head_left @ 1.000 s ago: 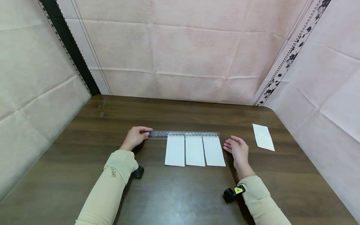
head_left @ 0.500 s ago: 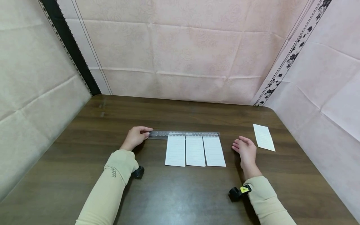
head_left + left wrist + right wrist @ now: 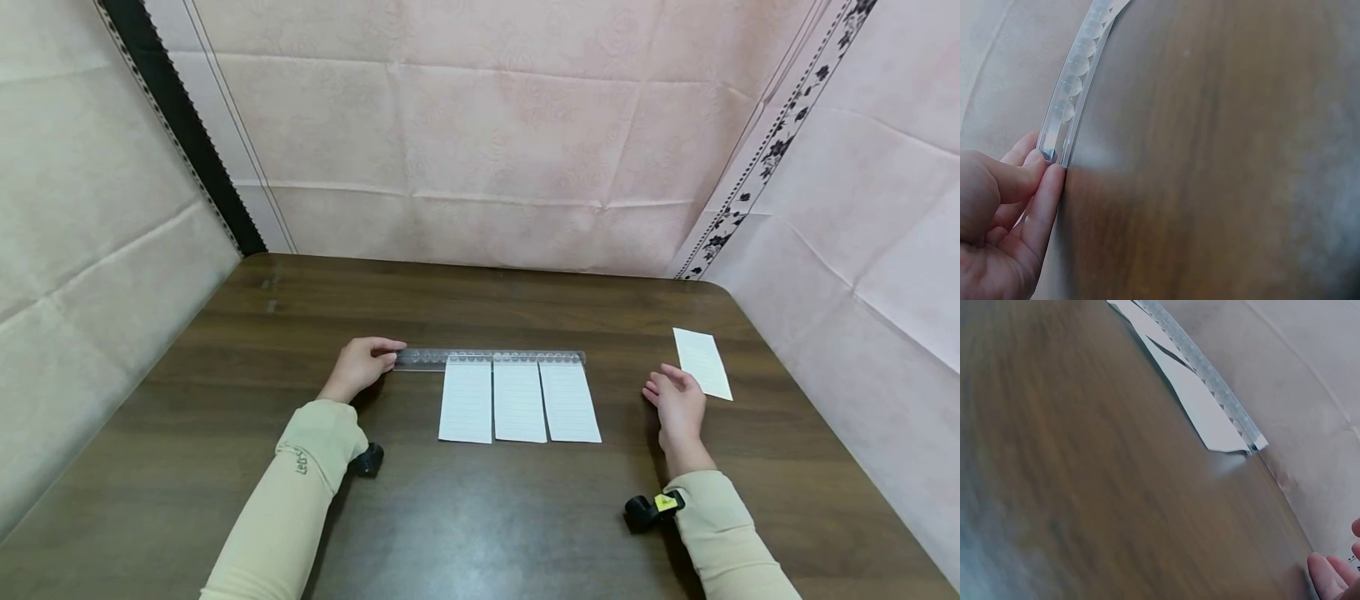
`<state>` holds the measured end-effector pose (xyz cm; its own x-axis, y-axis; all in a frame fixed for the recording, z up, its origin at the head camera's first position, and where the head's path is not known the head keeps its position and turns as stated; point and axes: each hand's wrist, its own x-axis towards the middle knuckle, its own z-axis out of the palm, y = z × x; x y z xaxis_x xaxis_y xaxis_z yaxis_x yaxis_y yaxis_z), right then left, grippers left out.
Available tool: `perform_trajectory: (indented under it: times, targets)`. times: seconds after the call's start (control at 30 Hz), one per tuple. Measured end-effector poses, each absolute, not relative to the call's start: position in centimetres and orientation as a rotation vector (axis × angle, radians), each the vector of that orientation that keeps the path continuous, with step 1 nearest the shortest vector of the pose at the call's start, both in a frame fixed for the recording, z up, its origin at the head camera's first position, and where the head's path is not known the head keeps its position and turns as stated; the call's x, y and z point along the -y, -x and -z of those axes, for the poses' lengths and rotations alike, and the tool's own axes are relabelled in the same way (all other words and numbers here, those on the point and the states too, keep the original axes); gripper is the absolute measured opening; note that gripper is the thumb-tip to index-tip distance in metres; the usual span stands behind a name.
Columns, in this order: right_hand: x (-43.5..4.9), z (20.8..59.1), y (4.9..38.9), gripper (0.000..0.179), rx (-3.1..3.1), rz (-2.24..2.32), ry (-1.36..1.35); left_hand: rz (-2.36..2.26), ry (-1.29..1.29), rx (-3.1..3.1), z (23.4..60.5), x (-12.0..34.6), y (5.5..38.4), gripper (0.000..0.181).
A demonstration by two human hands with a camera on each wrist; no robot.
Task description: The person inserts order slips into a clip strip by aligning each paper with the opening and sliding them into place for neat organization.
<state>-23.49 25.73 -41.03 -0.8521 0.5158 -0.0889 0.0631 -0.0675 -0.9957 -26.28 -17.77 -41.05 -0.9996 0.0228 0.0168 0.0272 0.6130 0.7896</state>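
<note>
My left hand (image 3: 357, 367) pinches the left end of a long clear plastic strip (image 3: 420, 359) between thumb and fingers. In the left wrist view a row of rounded translucent shapes runs along this strip (image 3: 1075, 84). Along its right part, three lined white paper slips (image 3: 467, 402) lie side by side, top edges at the strip. My right hand (image 3: 681, 408) holds nothing, its fingers loosely bent. Just beyond it lies a separate lined slip (image 3: 702, 364), whose lower left corner the hand covers. In the right wrist view only fingertips (image 3: 1322, 575) show at the corner.
Everything lies on a dark wooden table (image 3: 480, 517) with rounded far corners. Pale cloth (image 3: 510, 150) hangs around its back and sides. A black wrist camera (image 3: 652, 511) sits at the right sleeve, and another (image 3: 367, 460) at the left.
My right hand has moved rightward, away from the three slips and up to the separate slip. The left hand still pinches the plastic strip in the same place.
</note>
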Motion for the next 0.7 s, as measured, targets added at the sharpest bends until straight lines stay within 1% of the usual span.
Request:
perform_trajectory:
  times: [0.43, 0.7]
  targets:
    - [-27.6, 40.7, 23.7, 0.022, 1.706, -1.986, 0.727, 1.384, 0.013, 2.828, 41.1, 17.7, 26.4, 0.025]
    - [-28.5, 41.3, 24.4, 0.017, 1.72, -1.817, 0.782, 1.393, 0.041, 2.797, 41.2, 17.7, 26.5, 0.023]
